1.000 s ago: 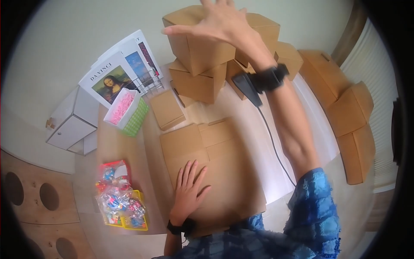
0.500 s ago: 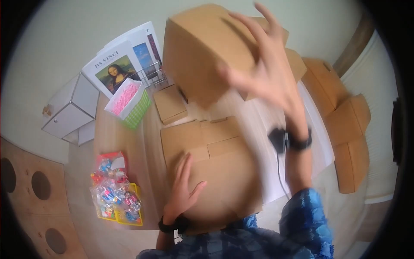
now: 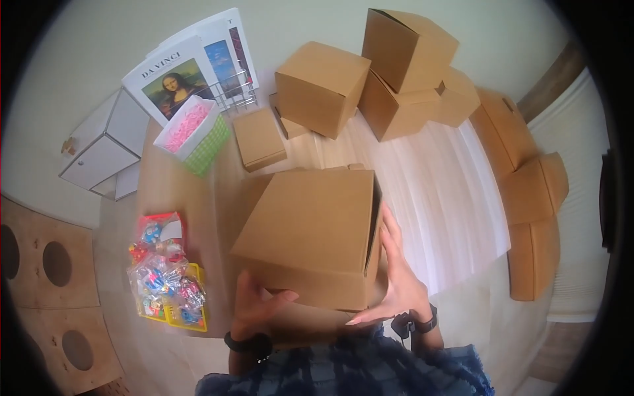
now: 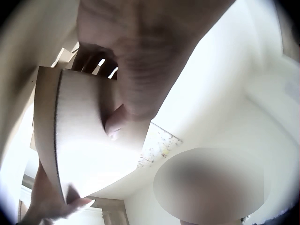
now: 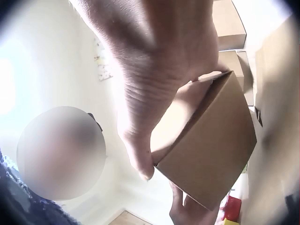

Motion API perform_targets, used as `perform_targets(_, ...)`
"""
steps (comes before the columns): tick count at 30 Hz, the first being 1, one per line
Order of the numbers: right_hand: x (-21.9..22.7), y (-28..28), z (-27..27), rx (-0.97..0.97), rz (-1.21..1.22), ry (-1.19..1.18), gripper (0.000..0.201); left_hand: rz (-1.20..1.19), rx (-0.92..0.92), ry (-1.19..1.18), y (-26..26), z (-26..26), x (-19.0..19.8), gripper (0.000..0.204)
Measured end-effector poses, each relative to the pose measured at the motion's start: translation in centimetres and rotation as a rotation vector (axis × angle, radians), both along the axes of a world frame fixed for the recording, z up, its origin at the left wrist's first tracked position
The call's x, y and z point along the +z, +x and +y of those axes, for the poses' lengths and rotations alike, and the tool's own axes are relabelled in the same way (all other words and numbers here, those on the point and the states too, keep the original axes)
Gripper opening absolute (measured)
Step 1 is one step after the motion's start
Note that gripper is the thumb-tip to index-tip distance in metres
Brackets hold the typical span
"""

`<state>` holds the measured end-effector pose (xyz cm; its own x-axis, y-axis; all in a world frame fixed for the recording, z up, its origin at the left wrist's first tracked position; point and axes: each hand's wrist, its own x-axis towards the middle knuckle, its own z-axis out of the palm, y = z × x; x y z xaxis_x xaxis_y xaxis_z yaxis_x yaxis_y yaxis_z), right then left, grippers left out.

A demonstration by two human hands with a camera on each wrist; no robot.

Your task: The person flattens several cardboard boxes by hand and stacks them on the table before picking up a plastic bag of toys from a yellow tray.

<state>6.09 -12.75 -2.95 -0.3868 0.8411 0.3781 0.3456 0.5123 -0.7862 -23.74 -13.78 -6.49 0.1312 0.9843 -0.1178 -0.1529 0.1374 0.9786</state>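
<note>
Both hands hold a closed brown cardboard box (image 3: 307, 218) above the flat cardboard at the near side of the table. My left hand (image 3: 261, 305) is at its near left, thumb on the near face, the other fingers mostly hidden. On the right side, my right hand (image 3: 399, 284) has its fingers along the side face and its thumb under the near right corner. In the left wrist view the left hand (image 4: 136, 61) grips the box (image 4: 93, 122), thumb pressed on a face. The right wrist view shows the right hand (image 5: 159, 70) spanning an edge of the box (image 5: 211, 145).
More cardboard boxes (image 3: 322, 82) stand at the back, some stacked. A small flat box (image 3: 259, 140), a green basket (image 3: 208, 146) with pink shreds and art books (image 3: 172, 79) are back left. Bagged trinkets lie in red and yellow trays (image 3: 203, 310). Brown cushioned seating (image 3: 531, 191) is at right.
The top box from the back stack has come down toward me in my right hand. My left hand has left the flat cardboard and now holds the box too.
</note>
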Motion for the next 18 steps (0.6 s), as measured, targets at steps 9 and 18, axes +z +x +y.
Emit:
perform_targets(9,0.2,0.4,-0.2,0.068,0.015,-0.046,0.147,-0.207,-0.241,-0.270,-3.7,-0.5,-1.4,0.083)
perform_targets(18,1.3,1.2,0.9,-0.093,0.009,0.201,0.092,-0.417,0.051,-0.267,-3.1,-1.7,-4.3,0.094)
